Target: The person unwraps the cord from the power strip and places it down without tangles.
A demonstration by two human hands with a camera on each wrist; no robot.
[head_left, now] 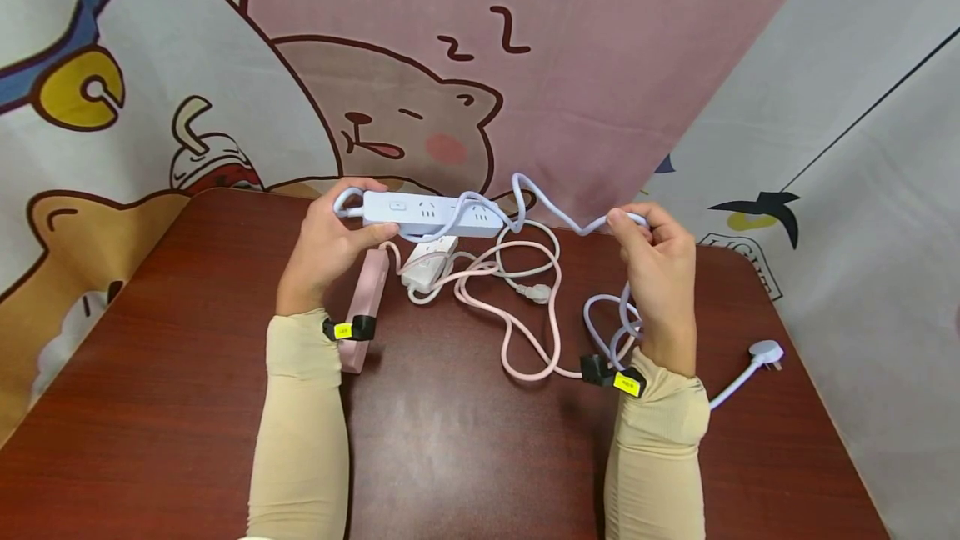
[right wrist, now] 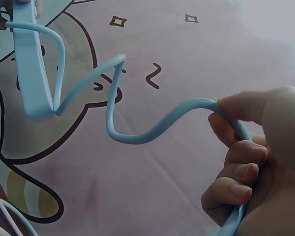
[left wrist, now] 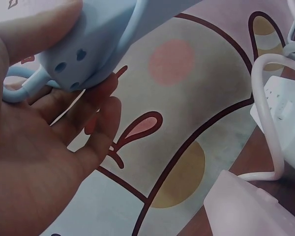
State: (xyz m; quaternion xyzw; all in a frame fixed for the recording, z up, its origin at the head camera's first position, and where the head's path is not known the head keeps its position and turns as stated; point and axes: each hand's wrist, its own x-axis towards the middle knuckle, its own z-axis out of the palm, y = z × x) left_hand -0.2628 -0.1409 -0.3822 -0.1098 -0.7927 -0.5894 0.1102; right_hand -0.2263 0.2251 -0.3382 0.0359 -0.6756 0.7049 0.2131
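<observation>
A light blue power strip (head_left: 442, 221) is held up above the table by my left hand (head_left: 318, 244), which grips its left end between thumb and fingers. Its cord (head_left: 551, 205) loops from that end, passes around the strip's front and runs in bends to the right. My right hand (head_left: 660, 273) holds the cord, pinching it between thumb and forefinger with the other fingers curled round it in the right wrist view. Below that hand the cord hangs in loops (head_left: 592, 323), and its plug (head_left: 766, 352) lies at the table's right side.
Under my left wrist lies a pink power strip (head_left: 367, 294). Beside it sits a white power strip (head_left: 430, 263) with a white plug (head_left: 536, 293). A pink cord (head_left: 555, 332) sprawls across the table's middle. Behind the brown table (head_left: 465, 457) hangs a cartoon-printed curtain (head_left: 600, 40).
</observation>
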